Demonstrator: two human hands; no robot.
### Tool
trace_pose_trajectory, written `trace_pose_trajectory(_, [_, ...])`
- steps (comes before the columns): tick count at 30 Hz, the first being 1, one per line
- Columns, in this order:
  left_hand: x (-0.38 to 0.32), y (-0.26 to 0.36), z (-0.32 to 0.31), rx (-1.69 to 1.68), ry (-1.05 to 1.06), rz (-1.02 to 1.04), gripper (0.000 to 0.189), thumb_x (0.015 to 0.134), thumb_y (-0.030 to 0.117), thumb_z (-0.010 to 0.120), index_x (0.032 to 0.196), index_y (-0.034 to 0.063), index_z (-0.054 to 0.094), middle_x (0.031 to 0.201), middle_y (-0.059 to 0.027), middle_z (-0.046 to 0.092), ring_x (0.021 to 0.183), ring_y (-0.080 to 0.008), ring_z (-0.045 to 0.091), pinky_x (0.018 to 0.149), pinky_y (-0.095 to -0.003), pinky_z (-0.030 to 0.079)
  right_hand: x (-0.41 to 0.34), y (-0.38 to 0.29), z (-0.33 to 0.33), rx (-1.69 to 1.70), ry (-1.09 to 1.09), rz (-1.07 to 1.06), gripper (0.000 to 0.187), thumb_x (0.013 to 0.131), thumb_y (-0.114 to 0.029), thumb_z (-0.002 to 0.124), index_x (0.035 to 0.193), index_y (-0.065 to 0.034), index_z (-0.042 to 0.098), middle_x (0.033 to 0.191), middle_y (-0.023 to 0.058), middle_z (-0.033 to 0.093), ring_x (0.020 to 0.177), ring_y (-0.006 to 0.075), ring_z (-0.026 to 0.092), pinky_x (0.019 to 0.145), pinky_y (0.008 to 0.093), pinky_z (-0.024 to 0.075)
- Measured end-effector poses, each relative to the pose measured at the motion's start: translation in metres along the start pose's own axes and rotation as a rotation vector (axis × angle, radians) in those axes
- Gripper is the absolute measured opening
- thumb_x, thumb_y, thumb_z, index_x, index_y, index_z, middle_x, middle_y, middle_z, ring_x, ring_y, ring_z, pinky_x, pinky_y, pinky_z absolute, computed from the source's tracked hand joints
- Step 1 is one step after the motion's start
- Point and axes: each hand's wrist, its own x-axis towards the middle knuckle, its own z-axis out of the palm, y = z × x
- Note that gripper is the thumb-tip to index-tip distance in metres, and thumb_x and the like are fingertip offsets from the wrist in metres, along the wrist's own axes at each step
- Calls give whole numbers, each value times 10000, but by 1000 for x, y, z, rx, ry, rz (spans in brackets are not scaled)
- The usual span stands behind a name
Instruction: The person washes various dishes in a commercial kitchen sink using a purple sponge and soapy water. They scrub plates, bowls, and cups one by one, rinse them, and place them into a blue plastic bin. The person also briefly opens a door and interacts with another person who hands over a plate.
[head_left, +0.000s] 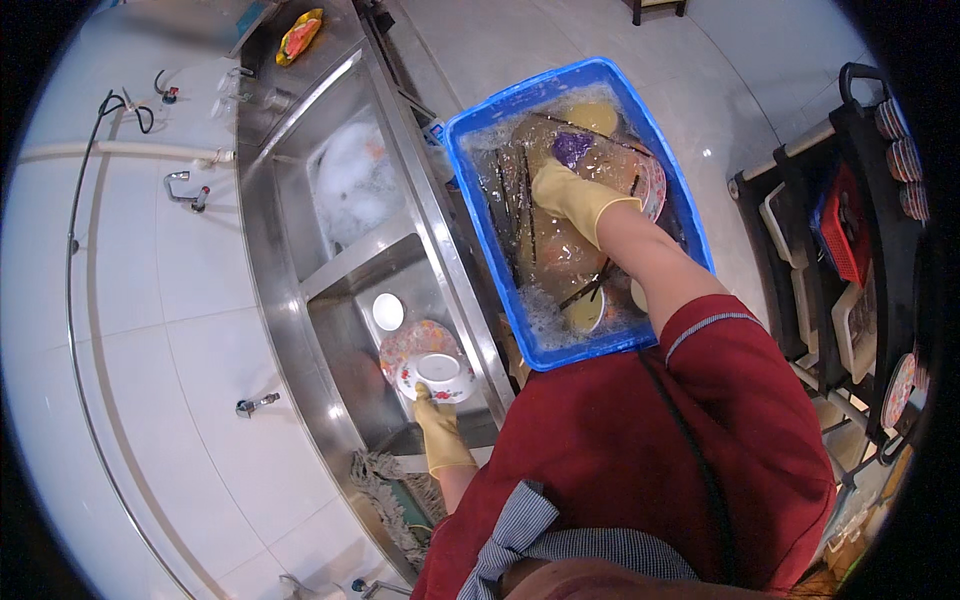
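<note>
My left hand (436, 431), in a yellow rubber glove, grips the rim of a white floral bowl (439, 367) in the near basin of the steel sink (352, 277). The bowl is upside down, its foot ring facing up. A patterned plate (420, 337) and a small white bowl (388, 311) lie beyond it. My right hand (555, 187), gloved alike, reaches into the murky water of a blue plastic tub (480, 225). Its fingers are under water, so what they touch is hidden. Close by are a purple cloth or wrapper (573, 148), several dark chopsticks (531, 210) and a floral plate (654, 184).
White foam (356, 180) fills the far basin. A yellow and red packet (298, 37) lies on the steel counter. To the right stands a black trolley (877, 300) with a red basket (846, 221) and stacked dishes. A mop head (386, 487) hangs by the sink's near end.
</note>
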Motion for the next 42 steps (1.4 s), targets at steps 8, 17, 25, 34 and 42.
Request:
trace_pose_trajectory(8, [11,-39,15,749,241,34,362,993,207,699,1307,62,594,1302,-166,650,1120,-291,690,867,-434,584,3,-17,-28,62,-37,22,249,777,-82,694,988,-24,811,994,170,782,896,345,765,720,471,589])
trace_pose_trajectory(17, [-101,31,169,555,-376,502,479,1063,202,583,1486,-2,488,1472,-188,562,1325,-249,580,1066,-333,510,-68,-53,-58,113,33,51,264,895,-174,624,1059,-34,776,995,191,771,874,358,761,717,483,602])
trace_pose_trajectory(25, [-153,-61,288,106,-783,-561,573,1007,487,629,1420,101,537,1434,-174,564,1233,-330,598,1102,-462,475,-162,-121,-28,176,362,132,222,877,-219,612,951,-18,668,883,204,693,786,396,709,664,514,561])
trace_pose_trajectory(34, [-114,-92,285,164,-701,-513,769,984,722,427,1437,111,533,1383,-221,608,1271,-417,580,1076,-582,472,-172,-162,4,847,756,-89,362,918,-197,622,1194,32,674,1373,294,588,1324,438,530,1133,474,428])
trace_pose_trajectory(42, [-96,-121,301,-17,-497,-584,661,1052,631,397,1451,117,511,1447,-170,571,1297,-397,586,1014,-668,515,-82,-87,19,525,555,186,420,931,-308,594,1229,-29,691,1399,221,618,1287,374,593,1084,453,476])
